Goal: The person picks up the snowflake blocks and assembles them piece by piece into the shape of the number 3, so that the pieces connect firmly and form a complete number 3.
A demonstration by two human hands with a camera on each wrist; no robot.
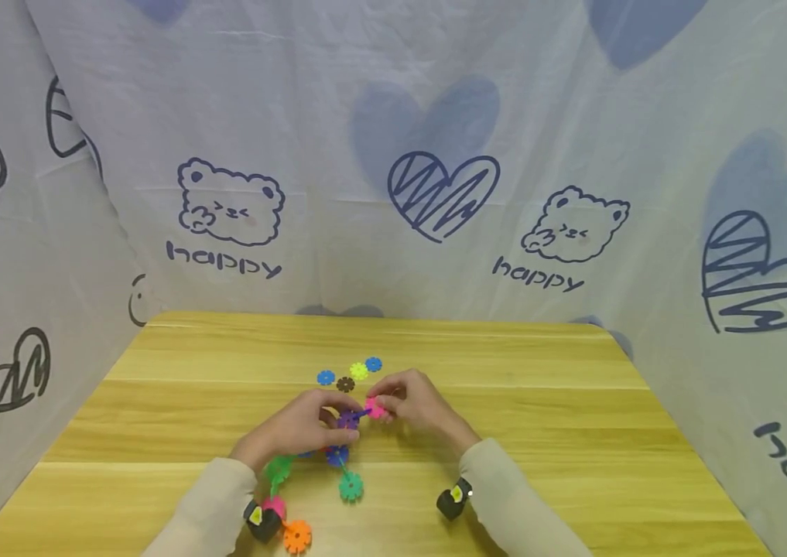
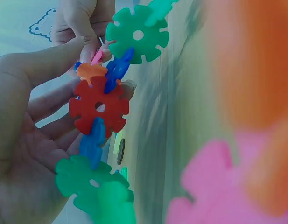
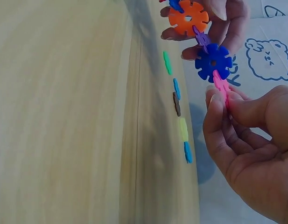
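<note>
A chain of interlocking plastic snowflake discs hangs between my hands. In the head view my left hand (image 1: 309, 424) holds the chain around a purple disc (image 1: 347, 420), with a green disc (image 1: 350, 486) and an orange disc (image 1: 298, 536) trailing below. The left wrist view shows a red disc (image 2: 113, 114) in front of the left fingers and a green disc (image 2: 148, 39) above it. My right hand (image 1: 415, 402) pinches a pink disc (image 1: 374, 408) at the chain's far end. That pink disc (image 3: 221, 86) meets a dark blue disc (image 3: 214, 62) in the right wrist view.
Loose discs lie on the wooden table (image 1: 539, 433) beyond the hands: a blue one (image 1: 326, 377), a brown one (image 1: 346, 384), a yellow one (image 1: 359, 371) and another blue one (image 1: 374, 363). A printed white cloth (image 1: 337, 232) hangs behind and beside the table.
</note>
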